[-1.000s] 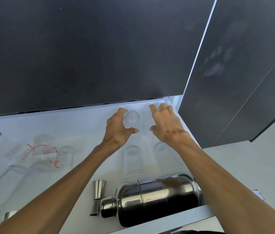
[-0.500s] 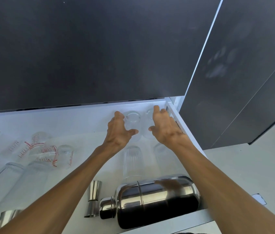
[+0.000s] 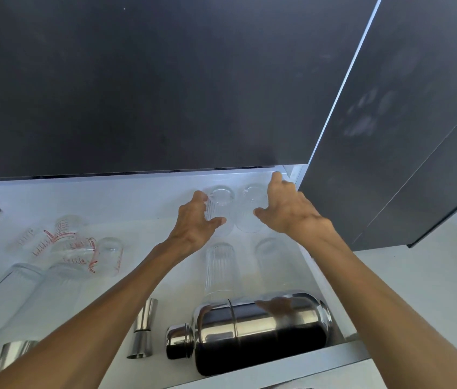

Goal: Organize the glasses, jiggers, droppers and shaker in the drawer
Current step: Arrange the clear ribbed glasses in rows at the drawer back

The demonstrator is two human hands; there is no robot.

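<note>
From the head view, you are looking down into a white drawer [image 3: 148, 192] pulled out under a dark cabinet front. Both of your arms reach to the far right corner. Your left hand [image 3: 193, 223] is curled around a ribbed glass [image 3: 219, 209] lying on its side, with the thumb under it and the fingers on its left side. Your right hand [image 3: 286, 211] is cupped over a second glass [image 3: 249, 209] just beside the first one; the thumb points left, but you cannot tell how tight the hold is. The 2 hands are apart, with the 2 glasses between them. Closer to you, 2 more clear glasses [image 3: 220, 268] lie side by side. The shiny metal shaker [image 3: 249, 329] lies on its side at the near right of the drawer. A metal jigger [image 3: 143, 329] lies just left of it. Small measuring glasses with red marks [image 3: 78, 245] sit on the left, well apart from your hands.
</note>
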